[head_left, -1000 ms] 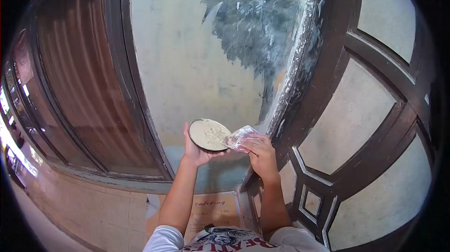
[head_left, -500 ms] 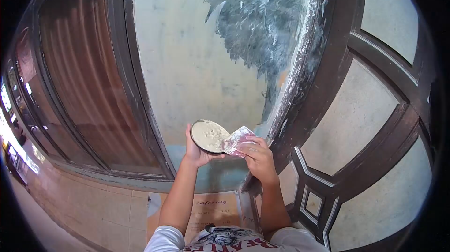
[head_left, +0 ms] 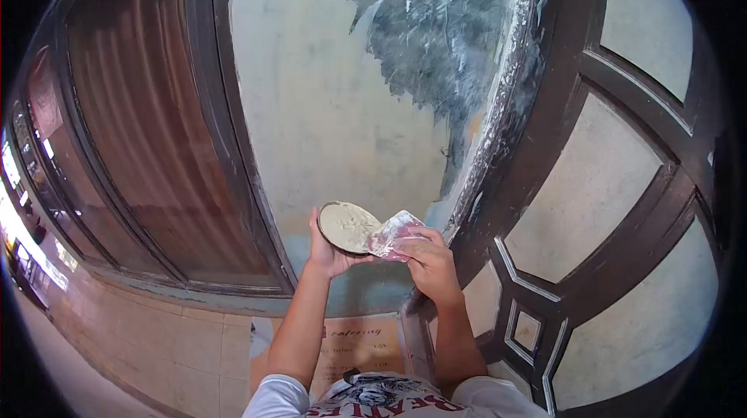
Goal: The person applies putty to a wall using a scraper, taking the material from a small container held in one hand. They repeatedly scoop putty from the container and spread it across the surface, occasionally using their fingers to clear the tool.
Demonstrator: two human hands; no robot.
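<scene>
While left hand [head_left: 327, 251] cups putty tin [head_left: 348, 227], right hand [head_left: 432, 266], grip pinching scraper [head_left: 393, 233], before half-coated wall [head_left: 342, 115].

Your left hand [head_left: 325, 251] cups a round tin of pale putty [head_left: 348, 227] from below while your right hand [head_left: 430, 265] presses a putty-smeared scraper [head_left: 393, 234] against its rim, in front of a patchy grey wall panel [head_left: 342, 107] between dark wooden door frames [head_left: 545, 146].
</scene>
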